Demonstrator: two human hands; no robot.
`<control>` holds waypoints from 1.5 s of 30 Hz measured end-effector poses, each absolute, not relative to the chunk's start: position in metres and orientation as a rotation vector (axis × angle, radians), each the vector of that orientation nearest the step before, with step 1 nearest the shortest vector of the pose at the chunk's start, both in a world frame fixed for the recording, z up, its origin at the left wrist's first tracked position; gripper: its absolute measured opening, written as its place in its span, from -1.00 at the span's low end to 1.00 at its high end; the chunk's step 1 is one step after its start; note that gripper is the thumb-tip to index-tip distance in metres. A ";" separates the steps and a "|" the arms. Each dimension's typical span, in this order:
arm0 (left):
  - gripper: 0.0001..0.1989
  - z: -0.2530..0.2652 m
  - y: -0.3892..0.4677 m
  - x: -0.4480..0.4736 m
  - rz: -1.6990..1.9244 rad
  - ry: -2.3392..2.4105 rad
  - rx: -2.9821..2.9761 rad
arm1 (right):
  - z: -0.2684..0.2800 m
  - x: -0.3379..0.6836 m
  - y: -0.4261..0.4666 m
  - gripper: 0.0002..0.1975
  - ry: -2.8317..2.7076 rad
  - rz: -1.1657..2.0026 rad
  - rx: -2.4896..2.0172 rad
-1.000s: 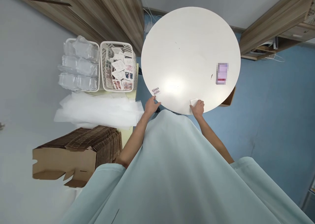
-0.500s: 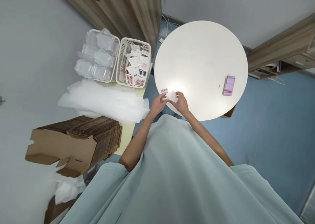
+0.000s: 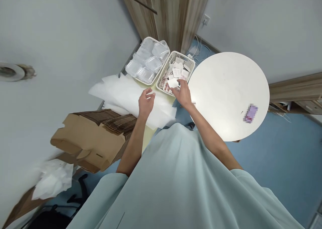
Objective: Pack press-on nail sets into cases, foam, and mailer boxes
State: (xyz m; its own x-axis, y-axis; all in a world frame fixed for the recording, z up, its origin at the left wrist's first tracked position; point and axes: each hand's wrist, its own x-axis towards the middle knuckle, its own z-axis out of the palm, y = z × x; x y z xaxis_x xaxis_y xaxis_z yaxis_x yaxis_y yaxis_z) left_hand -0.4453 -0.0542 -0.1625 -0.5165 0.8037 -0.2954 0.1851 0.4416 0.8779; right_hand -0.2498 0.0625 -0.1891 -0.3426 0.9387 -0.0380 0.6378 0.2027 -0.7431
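Card (image 3: pixel 172 83) is pinched in right hand's (image 3: pixel 183 95) grip over basket (image 3: pixel 189 60); best held level, by the edge. Left hand's (image 3: pixel 146 105) grip is empty, loosely parted, above sheets (image 3: pixel 162 105).

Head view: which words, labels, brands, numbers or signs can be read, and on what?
No text can be read.
Cards in the perforated basket: print too small.
Purple item on the round table: pixelated, illegible.
White card at the right hand: no print discernible.

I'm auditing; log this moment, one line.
right hand: holds white square card at white plastic basket | left hand: open near thin white sheets
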 end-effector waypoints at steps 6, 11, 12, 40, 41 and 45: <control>-0.44 -0.172 -0.015 -0.526 1.122 2.148 1.006 | -0.179 -0.287 0.054 -0.56 -2.105 0.967 -1.494; -0.26 -0.179 0.049 -0.555 1.091 2.146 1.251 | -0.171 -0.305 0.059 -0.60 -2.139 0.952 -1.434; -0.23 -0.180 0.061 -0.554 1.035 2.126 1.310 | -0.169 -0.306 0.060 -0.60 -2.139 0.952 -1.425; -0.01 -0.175 0.084 -0.462 0.776 1.955 1.655 | -0.146 -0.208 0.044 -0.46 -1.977 0.926 -1.432; 0.02 -0.172 0.074 -0.447 0.781 1.892 1.691 | -0.143 -0.196 0.043 -0.44 -1.973 0.922 -1.424; 0.10 -0.162 0.032 -0.377 0.779 1.664 1.776 | -0.135 -0.139 0.036 -0.35 -2.021 0.955 -1.378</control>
State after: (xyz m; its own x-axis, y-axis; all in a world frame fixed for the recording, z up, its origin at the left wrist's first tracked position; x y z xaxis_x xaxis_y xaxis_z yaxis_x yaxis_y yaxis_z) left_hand -0.3766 0.0317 -0.1615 0.0521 0.9982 0.0283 0.6607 -0.0557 0.7486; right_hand -0.1389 0.0355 -0.1353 -0.3549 0.9346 0.0229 0.5761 0.2379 -0.7820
